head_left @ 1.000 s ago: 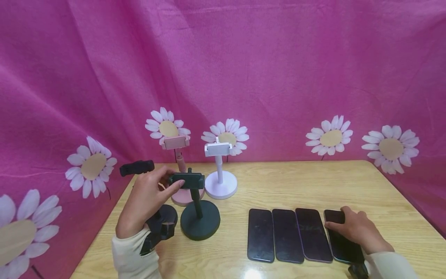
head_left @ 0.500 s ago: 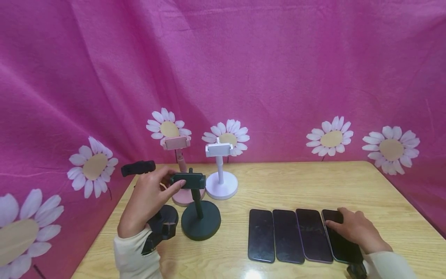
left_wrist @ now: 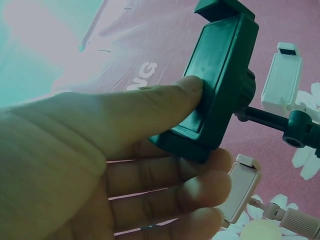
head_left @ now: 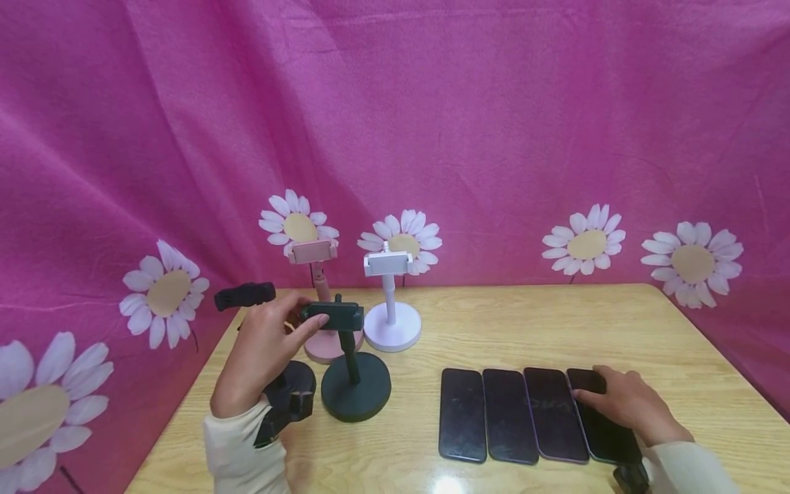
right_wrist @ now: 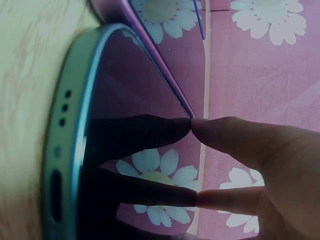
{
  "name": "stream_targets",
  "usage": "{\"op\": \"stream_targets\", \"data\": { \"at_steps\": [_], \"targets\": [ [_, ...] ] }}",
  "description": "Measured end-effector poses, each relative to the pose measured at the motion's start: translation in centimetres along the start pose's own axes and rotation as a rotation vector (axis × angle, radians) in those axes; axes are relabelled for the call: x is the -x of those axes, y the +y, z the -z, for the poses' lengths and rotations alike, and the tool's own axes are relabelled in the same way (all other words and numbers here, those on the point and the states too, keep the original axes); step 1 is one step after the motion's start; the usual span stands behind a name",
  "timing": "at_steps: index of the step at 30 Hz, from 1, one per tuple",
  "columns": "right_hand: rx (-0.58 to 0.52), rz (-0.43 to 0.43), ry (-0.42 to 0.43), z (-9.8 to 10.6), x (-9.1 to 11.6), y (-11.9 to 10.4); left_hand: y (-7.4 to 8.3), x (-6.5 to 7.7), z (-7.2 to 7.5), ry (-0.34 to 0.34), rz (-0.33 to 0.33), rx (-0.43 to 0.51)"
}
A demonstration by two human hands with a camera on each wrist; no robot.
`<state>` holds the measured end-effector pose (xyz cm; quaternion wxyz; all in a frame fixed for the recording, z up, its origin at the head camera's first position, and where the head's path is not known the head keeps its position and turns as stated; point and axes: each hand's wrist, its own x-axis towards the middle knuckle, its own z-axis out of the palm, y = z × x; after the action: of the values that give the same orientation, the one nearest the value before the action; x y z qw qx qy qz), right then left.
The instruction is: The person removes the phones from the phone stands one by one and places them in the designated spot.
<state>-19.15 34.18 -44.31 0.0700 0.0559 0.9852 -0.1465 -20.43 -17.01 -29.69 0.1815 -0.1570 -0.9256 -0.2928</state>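
Observation:
My left hand [head_left: 254,350] holds the clamp head of a dark green phone stand [head_left: 355,394]. In the left wrist view the thumb [left_wrist: 167,102] lies on the face of that green clamp [left_wrist: 212,75], with fingers curled behind its lower end. On the right, my right hand [head_left: 638,406] grips the upper part of a dark-screened smartphone [head_left: 605,433] lying flat, the rightmost in a row. The thumb is at its left edge, against the neighbouring purple-edged smartphone [head_left: 557,418]. In the right wrist view, the phone's port end [right_wrist: 62,135] is close to the camera.
Two more smartphones [head_left: 463,418] lie left in the row, screens up. Behind the green stand are a pink phone stand [head_left: 313,252] and a white phone stand [head_left: 393,328]. A black phone stand [head_left: 245,295] is partly hidden by my left arm. A pink flowered cloth [head_left: 494,137] hangs behind the table.
The right hand has slid the rightmost smartphone slightly left, closing the gap to its neighbour. My left hand keeps its hold on the green stand, almost without moving.

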Motion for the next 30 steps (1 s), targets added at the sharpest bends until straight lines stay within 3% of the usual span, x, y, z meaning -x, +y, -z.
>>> {"op": "stream_targets", "data": {
  "at_steps": [10,20,30],
  "targets": [
    [-0.016,0.017,0.0,-0.2,0.1,0.1,-0.1,0.2,0.0,-0.004,0.005,0.017],
    [-0.01,0.019,-0.006,0.4,0.5,0.5,0.3,0.1,0.0,-0.001,-0.032,0.042],
    [-0.022,-0.037,-0.037,0.0,1.1,0.4,0.7,0.4,0.2,-0.025,-0.02,0.028]
  ]
}}
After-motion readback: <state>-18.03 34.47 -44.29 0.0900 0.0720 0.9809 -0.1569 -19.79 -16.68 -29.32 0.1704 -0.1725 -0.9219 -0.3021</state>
